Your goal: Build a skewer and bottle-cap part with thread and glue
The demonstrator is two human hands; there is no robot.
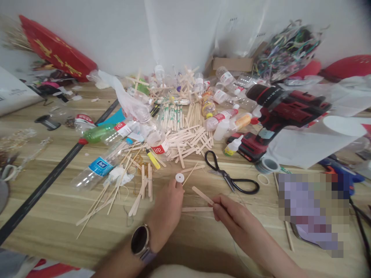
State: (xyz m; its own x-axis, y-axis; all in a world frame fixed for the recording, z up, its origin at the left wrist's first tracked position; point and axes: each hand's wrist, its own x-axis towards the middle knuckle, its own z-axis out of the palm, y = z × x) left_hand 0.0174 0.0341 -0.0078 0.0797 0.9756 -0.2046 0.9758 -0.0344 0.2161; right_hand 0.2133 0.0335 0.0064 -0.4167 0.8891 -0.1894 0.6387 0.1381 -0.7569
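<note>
Head view: wooden stick (202,195) in right hand (233,215)

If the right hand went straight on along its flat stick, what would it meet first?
The right hand would probably meet the thin stick at the left hand, then the white disc; depth is unclear.

Working bare-handed at the lower center of the frame.
Angling the left hand (168,204) up from the lower left with fingers curled; pinching with thumb and forefinger of the right hand (233,215), slanted up from the lower right.
</note>
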